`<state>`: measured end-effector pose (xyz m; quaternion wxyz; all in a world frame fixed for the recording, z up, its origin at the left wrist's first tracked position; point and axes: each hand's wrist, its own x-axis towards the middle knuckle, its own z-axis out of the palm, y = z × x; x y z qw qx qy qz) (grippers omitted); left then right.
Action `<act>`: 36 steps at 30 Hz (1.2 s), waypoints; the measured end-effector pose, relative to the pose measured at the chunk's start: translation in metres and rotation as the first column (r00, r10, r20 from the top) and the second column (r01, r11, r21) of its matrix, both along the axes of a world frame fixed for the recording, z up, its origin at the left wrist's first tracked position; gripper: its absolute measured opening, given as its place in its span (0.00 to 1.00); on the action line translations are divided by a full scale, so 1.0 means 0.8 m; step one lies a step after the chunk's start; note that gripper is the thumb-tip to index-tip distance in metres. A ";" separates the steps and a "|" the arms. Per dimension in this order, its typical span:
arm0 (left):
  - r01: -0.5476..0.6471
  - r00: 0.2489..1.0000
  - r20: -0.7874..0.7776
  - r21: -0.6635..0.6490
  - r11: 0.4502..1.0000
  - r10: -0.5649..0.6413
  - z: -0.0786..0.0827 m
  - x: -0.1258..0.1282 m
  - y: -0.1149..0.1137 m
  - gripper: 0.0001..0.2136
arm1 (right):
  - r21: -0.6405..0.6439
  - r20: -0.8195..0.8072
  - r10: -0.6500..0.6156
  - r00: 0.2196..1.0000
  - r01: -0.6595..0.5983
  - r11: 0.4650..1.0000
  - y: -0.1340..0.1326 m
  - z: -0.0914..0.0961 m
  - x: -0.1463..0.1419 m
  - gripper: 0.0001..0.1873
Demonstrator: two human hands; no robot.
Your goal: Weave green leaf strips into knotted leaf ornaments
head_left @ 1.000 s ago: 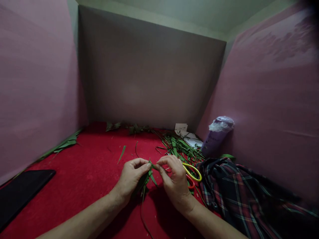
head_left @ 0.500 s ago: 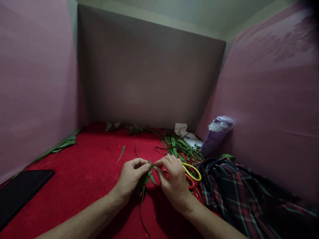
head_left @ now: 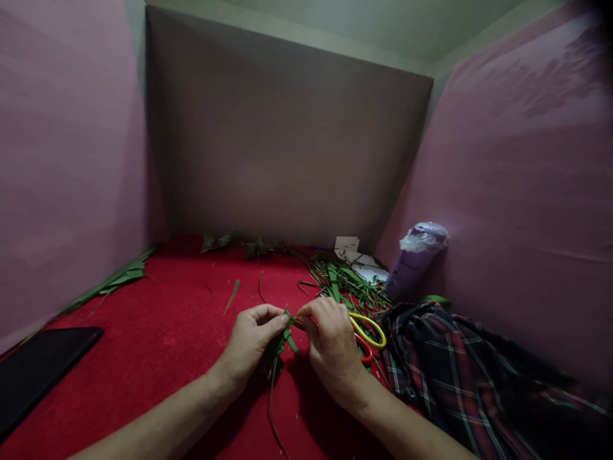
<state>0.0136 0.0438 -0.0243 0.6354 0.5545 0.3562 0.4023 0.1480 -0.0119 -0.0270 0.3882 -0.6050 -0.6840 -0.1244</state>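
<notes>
Between thumb and fingers, my left hand (head_left: 253, 338) pinches a small bundle of green leaves (head_left: 282, 342) above the red cloth. A thin brown stem (head_left: 272, 409) trails down from it toward the front. Just to the right, my right hand (head_left: 328, 338) is closed in a pinch on a thin strand (head_left: 295, 321) that runs out of the bundle; its far end is hidden by the fingers. Scissors with yellow and red handles (head_left: 376, 332) lie partly behind my right hand, their blades hidden.
A pile of cut leaves and stems (head_left: 354, 284) lies behind the scissors, near white paper (head_left: 368, 268). A purple cylinder topped with clear plastic (head_left: 412, 262) leans at the right wall. Plaid cloth (head_left: 445, 364) fills the right front. A black flat object (head_left: 48, 364) lies left on red cloth (head_left: 167, 345).
My right hand has shifted slightly to the right, away from my left, and more of the strand between them shows. My left hand stays in place.
</notes>
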 end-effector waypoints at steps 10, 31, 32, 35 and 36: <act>-0.014 1.000 0.022 0.001 1.000 0.014 0.004 0.000 -0.002 0.10 | -0.039 0.088 -0.009 0.996 0.012 0.999 -0.001 0.008 0.006 0.06; 0.042 0.999 -0.009 -0.005 0.999 -0.042 0.001 0.001 -0.003 0.12 | -0.050 -0.616 0.197 0.763 -0.287 0.957 0.002 0.008 0.004 0.03; 0.036 0.999 -0.001 -0.011 0.999 -0.036 0.002 0.001 -0.003 0.12 | -0.046 -0.630 0.208 0.749 -0.302 0.952 0.002 0.008 0.005 0.01; 0.019 1.000 0.012 -0.030 0.999 -0.018 0.002 0.001 -0.001 0.12 | -0.046 -0.660 0.229 0.716 -0.342 0.939 0.003 0.006 0.006 0.04; 0.018 1.000 0.014 -0.035 0.999 -0.017 0.002 0.001 -0.001 0.12 | -0.051 -0.666 0.230 0.710 -0.351 0.935 0.003 0.006 0.006 0.05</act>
